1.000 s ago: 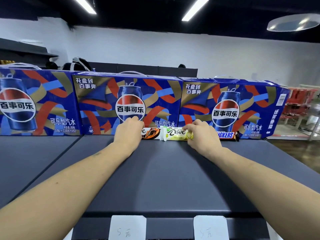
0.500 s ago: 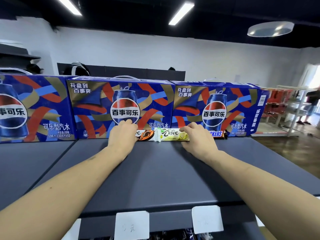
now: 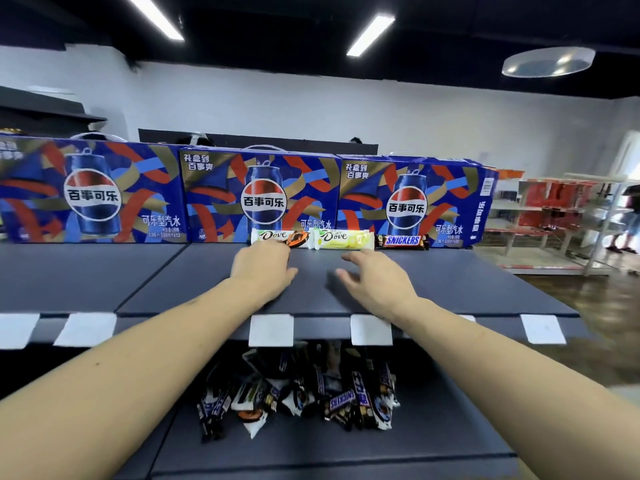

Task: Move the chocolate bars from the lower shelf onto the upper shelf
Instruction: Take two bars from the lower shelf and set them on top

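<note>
Fingers of the left hand [image 3: 261,268] lie loosely bent with their tips at the near edge of the orange-and-white Dove bar [image 3: 280,237]; whether they touch its wrapper cannot be told. Fingers of the right hand [image 3: 375,280] are spread and relaxed above the upper shelf [image 3: 467,282], holding nothing, just short of the yellow-and-white Dove bar [image 3: 344,239].

Three glossy Pepsi gift cartons [image 3: 262,197] stand side by side along the back of the upper shelf, blue with red and gold ribbon patterns, each printed with a can and the characters 百事可乐, plus 可乐型汽水 lower right. Three chocolate bars lie end to end against the foot of the cartons: the two Dove bars and, to the right, a brown Snickers bar [image 3: 401,241] with its name in blue letters. Both forearms reach across the shelf's front edge, the right one covering part of a price tag.

White paper price tags [image 3: 271,330] hang along the front lip of the matte dark grey shelf; any writing on them is too faint to read. Below, on the lower shelf [image 3: 311,452], a loose pile of chocolate bars [image 3: 311,393] in shiny crinkled wrappers lies jumbled, one showing "SNICKERS". Off to the right stands a white wire rack [image 3: 568,216] holding red goods, with a person's legs [image 3: 623,233] beside it. Long ceiling lights [image 3: 370,35] run overhead.
</note>
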### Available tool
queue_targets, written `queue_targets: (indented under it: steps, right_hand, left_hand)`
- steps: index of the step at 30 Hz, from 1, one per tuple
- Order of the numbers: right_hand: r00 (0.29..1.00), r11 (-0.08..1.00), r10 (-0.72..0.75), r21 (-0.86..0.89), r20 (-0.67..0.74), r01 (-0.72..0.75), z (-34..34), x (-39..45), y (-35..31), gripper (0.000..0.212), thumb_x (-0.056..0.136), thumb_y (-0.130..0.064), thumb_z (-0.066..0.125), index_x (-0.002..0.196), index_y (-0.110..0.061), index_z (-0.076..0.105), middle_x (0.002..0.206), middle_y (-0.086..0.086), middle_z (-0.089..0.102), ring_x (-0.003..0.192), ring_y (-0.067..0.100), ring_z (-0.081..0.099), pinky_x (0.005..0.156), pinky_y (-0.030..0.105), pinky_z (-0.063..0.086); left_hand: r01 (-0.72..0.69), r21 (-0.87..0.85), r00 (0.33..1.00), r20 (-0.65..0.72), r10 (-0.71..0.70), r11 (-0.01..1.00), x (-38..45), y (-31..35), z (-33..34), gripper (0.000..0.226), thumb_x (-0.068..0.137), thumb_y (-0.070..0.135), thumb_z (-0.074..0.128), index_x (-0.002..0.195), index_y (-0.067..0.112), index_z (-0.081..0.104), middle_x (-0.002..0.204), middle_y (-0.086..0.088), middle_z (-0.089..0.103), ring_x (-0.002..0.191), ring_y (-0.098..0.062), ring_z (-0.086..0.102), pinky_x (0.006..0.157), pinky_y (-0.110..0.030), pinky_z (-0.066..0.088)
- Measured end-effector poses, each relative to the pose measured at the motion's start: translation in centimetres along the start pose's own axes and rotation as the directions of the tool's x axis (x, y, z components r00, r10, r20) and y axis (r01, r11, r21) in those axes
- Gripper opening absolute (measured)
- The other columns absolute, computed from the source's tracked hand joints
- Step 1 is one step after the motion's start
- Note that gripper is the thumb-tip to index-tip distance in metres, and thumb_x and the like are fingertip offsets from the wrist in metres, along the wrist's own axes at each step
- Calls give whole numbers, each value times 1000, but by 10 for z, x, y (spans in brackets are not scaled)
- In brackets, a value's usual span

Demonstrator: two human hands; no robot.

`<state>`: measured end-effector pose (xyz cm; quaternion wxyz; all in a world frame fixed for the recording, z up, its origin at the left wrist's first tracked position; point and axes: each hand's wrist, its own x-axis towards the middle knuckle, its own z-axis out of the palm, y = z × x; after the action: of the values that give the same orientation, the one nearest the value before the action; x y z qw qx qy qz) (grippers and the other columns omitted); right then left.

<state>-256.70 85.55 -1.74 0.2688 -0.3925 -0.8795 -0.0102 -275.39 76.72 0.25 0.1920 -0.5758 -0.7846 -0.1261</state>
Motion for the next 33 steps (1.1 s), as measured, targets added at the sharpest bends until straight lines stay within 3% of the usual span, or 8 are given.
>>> queue_targets:
  steps: [7,11,14,19,33]
  right_hand:
    - [994,995,-81,49,-68,84,-23,-99,-11,41,95,-43,50,130,-24,58,127,-5,61,118,20,52,93,37,46]
    - [993,991,-78,98,-89,87,-28,-149,-13,33,93,-38,52,123,-25,61,118,-7,61,112,18,54,88,35,48]
    - [998,993,-56,101,1,56,-17,-180,-14,38,92,-38,54,128,-26,57,121,-6,61,115,19,53,89,35,48]
    - [990,996,2,92,138,-14,10,-206,-10,48,91,-38,53,138,-26,50,131,-3,58,119,23,53,94,37,47]
    - [916,985,141,38,375,-167,142,-202,33,44,92,-30,54,134,-22,49,129,0,51,120,26,50,91,38,47]
  left_hand:
    - [10,-18,1000,-30,-11,1000,-101,35,-25,43,94,46,48,127,20,55,119,-5,56,108,-26,54,80,-38,46]
    - [27,-12,998,-55,-27,1000,-155,54,-30,36,93,42,50,117,15,53,111,-7,54,101,-26,53,74,-35,45]
    - [27,-18,1000,4,-27,999,-187,64,-25,32,92,40,50,112,15,53,109,-6,55,99,-27,54,73,-36,44]
    - [16,-13,988,151,-13,1000,-221,72,8,44,92,44,48,129,18,49,119,-6,52,107,-27,54,81,-38,45]
    - [66,-106,927,373,-21,992,-218,58,152,47,94,41,50,134,16,46,129,-5,48,118,-26,48,93,-38,44]
